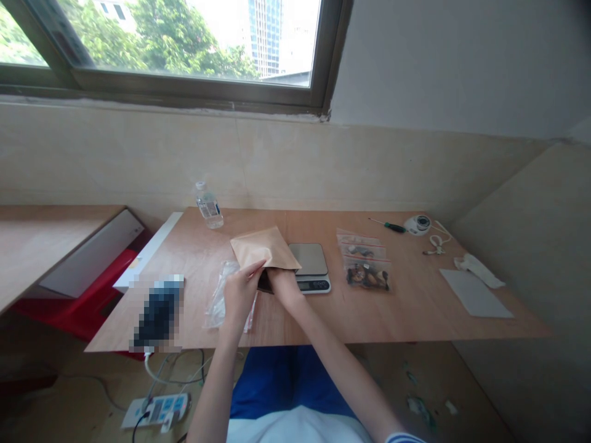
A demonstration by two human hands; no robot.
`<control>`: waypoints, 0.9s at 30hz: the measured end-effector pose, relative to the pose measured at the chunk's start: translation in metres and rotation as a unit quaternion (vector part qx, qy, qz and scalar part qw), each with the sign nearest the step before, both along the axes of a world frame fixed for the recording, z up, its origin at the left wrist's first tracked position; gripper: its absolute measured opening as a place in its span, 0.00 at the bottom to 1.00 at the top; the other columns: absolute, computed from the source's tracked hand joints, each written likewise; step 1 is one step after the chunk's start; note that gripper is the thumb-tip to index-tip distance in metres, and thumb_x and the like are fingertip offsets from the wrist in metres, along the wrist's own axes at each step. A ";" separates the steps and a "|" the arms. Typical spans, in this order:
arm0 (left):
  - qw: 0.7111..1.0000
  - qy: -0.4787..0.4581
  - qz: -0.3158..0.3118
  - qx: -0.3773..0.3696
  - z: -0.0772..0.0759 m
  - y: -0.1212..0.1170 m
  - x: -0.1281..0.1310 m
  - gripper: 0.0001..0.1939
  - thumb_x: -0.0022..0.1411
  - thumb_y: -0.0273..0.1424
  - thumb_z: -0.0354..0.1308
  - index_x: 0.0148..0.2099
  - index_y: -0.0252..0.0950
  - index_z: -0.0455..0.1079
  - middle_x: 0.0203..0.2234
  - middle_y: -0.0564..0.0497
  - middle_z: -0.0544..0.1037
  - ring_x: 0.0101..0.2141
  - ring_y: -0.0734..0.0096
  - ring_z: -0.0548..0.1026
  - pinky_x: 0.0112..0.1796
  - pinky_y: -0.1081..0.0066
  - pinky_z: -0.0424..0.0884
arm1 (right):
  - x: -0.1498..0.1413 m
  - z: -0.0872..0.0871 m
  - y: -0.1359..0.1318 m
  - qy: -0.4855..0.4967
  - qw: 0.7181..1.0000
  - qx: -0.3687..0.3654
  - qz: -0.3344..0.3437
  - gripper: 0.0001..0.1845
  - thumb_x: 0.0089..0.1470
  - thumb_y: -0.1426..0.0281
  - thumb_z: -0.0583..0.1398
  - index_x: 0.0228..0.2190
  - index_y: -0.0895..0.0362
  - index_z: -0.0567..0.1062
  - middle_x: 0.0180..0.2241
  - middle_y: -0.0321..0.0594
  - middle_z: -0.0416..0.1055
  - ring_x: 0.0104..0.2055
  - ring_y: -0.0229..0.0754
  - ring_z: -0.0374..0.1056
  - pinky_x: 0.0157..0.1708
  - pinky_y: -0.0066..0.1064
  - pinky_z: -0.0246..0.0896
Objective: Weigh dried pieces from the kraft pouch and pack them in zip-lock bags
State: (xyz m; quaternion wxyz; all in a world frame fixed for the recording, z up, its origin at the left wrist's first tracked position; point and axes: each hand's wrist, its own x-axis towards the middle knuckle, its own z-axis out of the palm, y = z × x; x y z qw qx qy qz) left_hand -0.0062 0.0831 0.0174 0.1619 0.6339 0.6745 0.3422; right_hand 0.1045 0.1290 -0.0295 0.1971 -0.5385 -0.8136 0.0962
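A brown kraft paper bag [264, 246] is held over the table, its open mouth toward me. My left hand [242, 286] pinches the bag's near left edge between thumb and fingers. Inside the mouth are the fingers of my right hand [285, 288], so I cannot see whether they grip anything. Partly behind the bag, on the right, stands a digital kitchen scale [309, 259] with a dark display panel. Clear plastic bags [217, 304] lie under and beside my left hand.
Zip bags with small dark items [364, 264] lie right of the scale. Farther right are a screwdriver [392, 227], a dome camera [418, 224], a white cloth [479, 271] and a white sheet [475, 293]. A water bottle [210, 208] stands at the back left; a blurred-out device [159, 314] lies left.
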 end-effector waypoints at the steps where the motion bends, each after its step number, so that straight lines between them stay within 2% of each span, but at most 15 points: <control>1: 1.000 0.001 0.004 -0.001 0.000 0.000 -0.001 0.13 0.61 0.34 0.54 0.45 0.43 0.75 0.34 0.49 0.81 0.33 0.64 0.78 0.28 0.74 0.65 | 0.001 0.007 -0.006 -0.017 1.000 -0.006 -0.008 0.24 0.58 0.79 0.48 0.56 0.61 0.63 0.53 0.54 0.66 0.54 0.52 0.63 0.54 0.43 0.56; 3: 1.000 0.000 0.007 -0.001 0.001 0.001 -0.002 0.12 0.60 0.35 0.54 0.45 0.44 0.75 0.34 0.49 0.81 0.33 0.64 0.78 0.28 0.74 0.66 | 0.003 0.019 -0.017 -0.051 0.998 -0.022 -0.013 0.22 0.58 0.79 0.49 0.53 0.61 0.66 0.48 0.54 0.70 0.50 0.51 0.68 0.50 0.40 0.60; 6: 1.000 -0.008 0.009 0.004 0.002 0.001 -0.003 0.12 0.60 0.34 0.55 0.44 0.43 0.76 0.33 0.49 0.81 0.33 0.64 0.78 0.28 0.74 0.66 | 0.005 0.029 -0.029 -0.081 0.996 -0.026 -0.014 0.18 0.57 0.79 0.51 0.48 0.61 0.71 0.41 0.55 0.74 0.45 0.50 0.71 0.46 0.38 0.61; 9: 1.000 -0.023 0.003 0.007 0.002 0.001 -0.002 0.12 0.60 0.35 0.54 0.44 0.43 0.76 0.32 0.50 0.81 0.32 0.65 0.78 0.29 0.74 0.66 | 0.006 0.031 -0.035 -0.091 0.995 -0.015 -0.032 0.13 0.58 0.74 0.53 0.43 0.60 0.73 0.38 0.55 0.75 0.43 0.50 0.71 0.44 0.38 0.61; 14: 0.999 -0.034 0.001 -0.001 0.001 0.001 -0.002 0.12 0.60 0.34 0.54 0.44 0.42 0.76 0.33 0.49 0.81 0.32 0.64 0.78 0.30 0.73 0.67 | 0.010 0.029 -0.039 -0.071 0.997 0.006 -0.030 0.10 0.58 0.70 0.54 0.39 0.56 0.75 0.39 0.50 0.75 0.44 0.50 0.70 0.44 0.37 0.60; 20: 0.998 -0.058 -0.008 0.008 -0.002 -0.001 0.001 0.12 0.60 0.33 0.54 0.43 0.42 0.76 0.32 0.49 0.81 0.32 0.65 0.78 0.30 0.73 0.68 | 0.013 0.029 -0.029 -0.037 0.999 -0.033 0.023 0.15 0.57 0.69 0.56 0.46 0.56 0.72 0.42 0.48 0.75 0.43 0.49 0.71 0.41 0.33 0.63; 24: 0.997 -0.074 -0.012 0.006 -0.003 -0.005 0.005 0.12 0.60 0.33 0.54 0.43 0.41 0.76 0.30 0.50 0.81 0.30 0.66 0.78 0.30 0.73 0.68 | 0.011 0.022 -0.017 -0.017 0.998 -0.025 0.048 0.20 0.57 0.69 0.55 0.51 0.58 0.68 0.49 0.49 0.70 0.50 0.51 0.67 0.47 0.35 0.61; 27: 0.997 -0.072 -0.008 0.010 -0.002 -0.006 0.005 0.12 0.60 0.34 0.54 0.43 0.41 0.76 0.29 0.50 0.81 0.29 0.67 0.78 0.29 0.74 0.67 | 0.008 0.019 -0.014 -0.024 0.999 -0.017 0.044 0.21 0.56 0.69 0.55 0.52 0.59 0.67 0.50 0.49 0.69 0.51 0.51 0.66 0.49 0.35 0.60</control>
